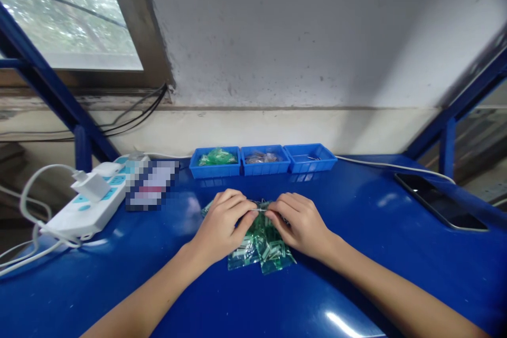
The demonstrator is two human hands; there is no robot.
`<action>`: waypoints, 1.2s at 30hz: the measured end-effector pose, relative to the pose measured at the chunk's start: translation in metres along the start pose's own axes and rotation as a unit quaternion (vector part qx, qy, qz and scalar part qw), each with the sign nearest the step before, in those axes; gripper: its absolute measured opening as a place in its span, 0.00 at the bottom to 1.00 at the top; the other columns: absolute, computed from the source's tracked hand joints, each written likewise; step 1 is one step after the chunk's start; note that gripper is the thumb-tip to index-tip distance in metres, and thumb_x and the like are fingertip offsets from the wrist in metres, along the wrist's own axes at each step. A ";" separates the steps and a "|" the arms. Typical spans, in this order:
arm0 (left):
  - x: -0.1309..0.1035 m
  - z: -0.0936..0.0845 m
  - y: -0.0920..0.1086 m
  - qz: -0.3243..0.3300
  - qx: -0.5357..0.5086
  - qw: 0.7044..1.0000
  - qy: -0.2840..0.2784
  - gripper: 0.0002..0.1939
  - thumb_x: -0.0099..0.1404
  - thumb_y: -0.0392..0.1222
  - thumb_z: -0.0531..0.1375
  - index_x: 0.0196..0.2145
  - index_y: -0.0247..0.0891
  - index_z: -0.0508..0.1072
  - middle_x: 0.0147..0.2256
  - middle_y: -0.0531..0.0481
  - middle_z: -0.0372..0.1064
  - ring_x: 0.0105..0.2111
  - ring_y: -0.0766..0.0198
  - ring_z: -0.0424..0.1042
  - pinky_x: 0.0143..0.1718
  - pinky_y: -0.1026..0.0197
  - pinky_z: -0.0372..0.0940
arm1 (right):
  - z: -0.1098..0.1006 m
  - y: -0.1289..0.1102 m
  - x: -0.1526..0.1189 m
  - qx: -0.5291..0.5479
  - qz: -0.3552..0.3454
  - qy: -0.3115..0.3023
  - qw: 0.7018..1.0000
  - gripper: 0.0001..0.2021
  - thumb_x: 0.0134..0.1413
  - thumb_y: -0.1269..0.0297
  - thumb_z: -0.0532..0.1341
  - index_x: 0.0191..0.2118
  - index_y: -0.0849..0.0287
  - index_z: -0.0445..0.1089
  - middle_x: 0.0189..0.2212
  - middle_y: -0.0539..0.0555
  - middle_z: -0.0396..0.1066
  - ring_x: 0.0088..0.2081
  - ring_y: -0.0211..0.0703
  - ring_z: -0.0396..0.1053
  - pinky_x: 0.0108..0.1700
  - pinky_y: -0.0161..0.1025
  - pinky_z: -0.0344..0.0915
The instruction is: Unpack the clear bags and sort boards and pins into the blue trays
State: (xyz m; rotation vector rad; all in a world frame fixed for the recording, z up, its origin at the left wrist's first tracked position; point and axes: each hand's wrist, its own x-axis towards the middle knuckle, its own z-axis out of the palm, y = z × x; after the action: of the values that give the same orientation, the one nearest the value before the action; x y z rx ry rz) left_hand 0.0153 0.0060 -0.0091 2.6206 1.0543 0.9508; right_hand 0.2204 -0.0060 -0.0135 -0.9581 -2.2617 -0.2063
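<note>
In the middle of the blue table, my left hand [227, 222] and my right hand [301, 224] meet almost fingertip to fingertip. Both are closed in a pinch on the two ends of a thin pale strip [261, 209], which spans the small gap between them. Its exact kind is too small to tell. Just under the hands lie several clear green plastic bags [276, 253] with small pale slender pieces inside. My fingers hide part of this pile.
Three blue bins line the back: one with green bags [217, 157], one with clear bags [261, 157], one with a few small pieces [312, 158]. A power strip [91, 203] with cables and a blurred-out phone [152, 186] are left. A dark phone [439, 202] lies right.
</note>
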 end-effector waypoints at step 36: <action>0.004 0.000 -0.010 -0.049 0.021 0.999 0.009 0.11 0.67 0.37 0.47 0.29 0.39 0.65 0.33 0.48 0.69 0.49 0.54 0.61 0.48 0.49 0.57 | 0.007 0.014 -0.005 0.002 -0.005 -0.014 1.000 0.09 0.59 0.63 0.55 0.43 0.59 0.66 0.35 0.56 0.68 0.36 0.42 0.66 0.38 0.39 0.61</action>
State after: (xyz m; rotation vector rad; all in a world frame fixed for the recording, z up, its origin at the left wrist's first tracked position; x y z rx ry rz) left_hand 0.0122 0.0160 -0.0107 2.5713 1.2076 0.9423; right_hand 0.2286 0.0036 -0.0232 -0.9539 -2.2920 -0.1931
